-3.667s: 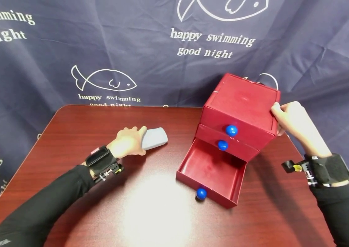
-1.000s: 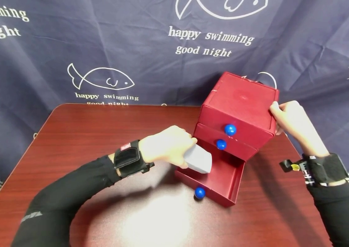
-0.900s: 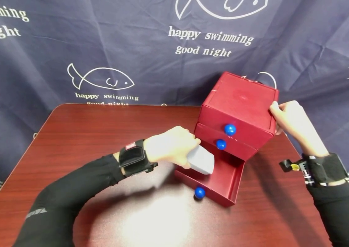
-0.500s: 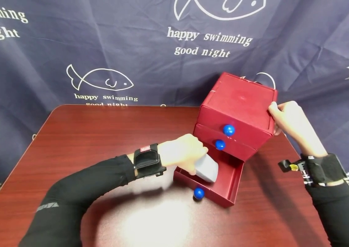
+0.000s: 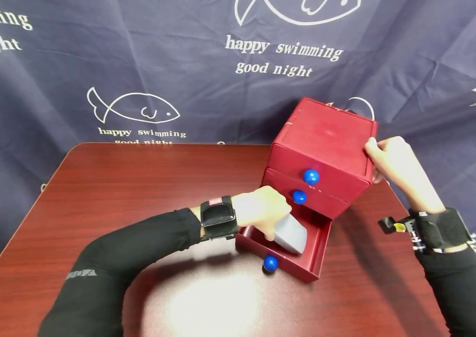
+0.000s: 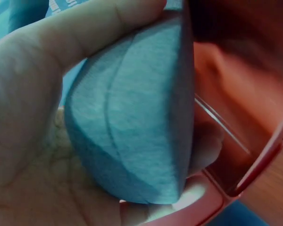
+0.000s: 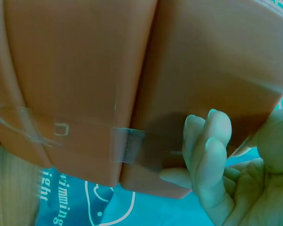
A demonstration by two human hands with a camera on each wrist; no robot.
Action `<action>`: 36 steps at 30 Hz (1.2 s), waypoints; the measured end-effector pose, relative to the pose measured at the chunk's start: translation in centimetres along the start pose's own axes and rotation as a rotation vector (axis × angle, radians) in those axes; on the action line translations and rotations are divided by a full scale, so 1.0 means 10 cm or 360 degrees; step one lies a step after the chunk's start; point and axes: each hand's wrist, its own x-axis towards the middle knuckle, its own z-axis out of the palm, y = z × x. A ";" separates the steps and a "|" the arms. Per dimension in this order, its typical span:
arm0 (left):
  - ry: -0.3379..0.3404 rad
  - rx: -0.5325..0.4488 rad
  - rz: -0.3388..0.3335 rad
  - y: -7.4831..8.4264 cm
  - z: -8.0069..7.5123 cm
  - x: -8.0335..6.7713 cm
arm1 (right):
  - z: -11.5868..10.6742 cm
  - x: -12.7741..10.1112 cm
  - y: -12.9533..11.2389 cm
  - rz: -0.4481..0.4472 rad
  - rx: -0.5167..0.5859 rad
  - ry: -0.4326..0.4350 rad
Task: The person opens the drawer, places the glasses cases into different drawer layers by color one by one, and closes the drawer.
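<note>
My left hand (image 5: 263,211) grips a light grey glasses case (image 5: 292,235), thumb on one side and fingers around the other. In the left wrist view, the rounded end of the case shows a curved seam. The case is tilted down inside the pulled-out bottom drawer (image 5: 319,252) of a red drawer cabinet (image 5: 326,133). My right hand (image 5: 393,157) holds the cabinet's upper right edge, thumb on top. In the right wrist view, its bent fingers (image 7: 212,162) lie against the side wall.
Two upper drawers are closed, each with a blue round knob (image 5: 311,177). The open drawer's blue knob (image 5: 270,263) faces the front of the brown table (image 5: 149,173). Behind hangs a dark blue curtain (image 5: 204,70) with fish prints.
My left hand took hold of the glasses case on the table, carried it right over the open drawer, then lowered it inside. My right hand kept its place on the cabinet.
</note>
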 end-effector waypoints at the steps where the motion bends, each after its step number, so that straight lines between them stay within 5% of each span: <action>1: -0.0011 -0.0008 -0.0008 0.01 0.01 0.02 | 0.00 0.00 0.00 -0.0002 0.0000 0.0001; 10: -0.0093 -0.0164 -0.0040 0.03 0.04 0.12 | 0.01 -0.01 -0.01 -0.0003 -0.0002 0.0001; 36: -0.0284 -0.0286 -0.0078 0.04 0.05 0.37 | 0.02 0.01 0.00 0.0000 0.0012 -0.0001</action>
